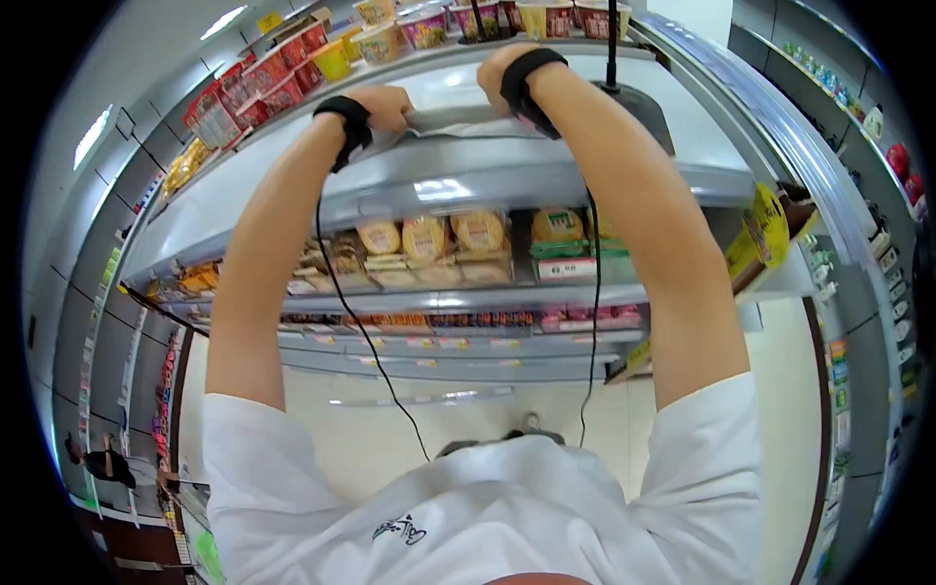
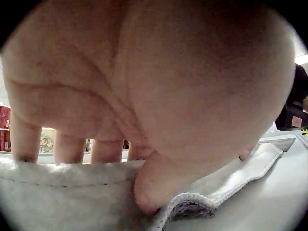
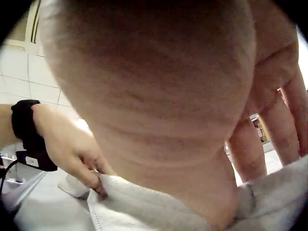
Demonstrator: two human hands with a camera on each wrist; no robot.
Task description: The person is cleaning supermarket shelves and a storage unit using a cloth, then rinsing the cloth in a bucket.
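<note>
A light grey cloth (image 1: 453, 119) with a stitched edge is stretched between both hands, above the white shelf top (image 1: 624, 88). The left hand (image 1: 382, 105) pinches it at one end; in the left wrist view the thumb lies on the near side of the cloth (image 2: 62, 192) and the fingers pass behind it. At the other end, the right hand (image 1: 502, 78) grips the cloth (image 3: 139, 202) between thumb and fingers. In the right wrist view the left hand (image 3: 70, 144) appears too, holding near a corner. Black straps circle both wrists.
Noodle cups (image 1: 424, 29) and red packs (image 1: 278, 78) stand along the back of the shelf top. A black pole (image 1: 611, 49) rises from a dark base at the right. Lower shelves hold packaged round cakes (image 1: 426, 237). A yellow sign (image 1: 770, 229) sits at the right end.
</note>
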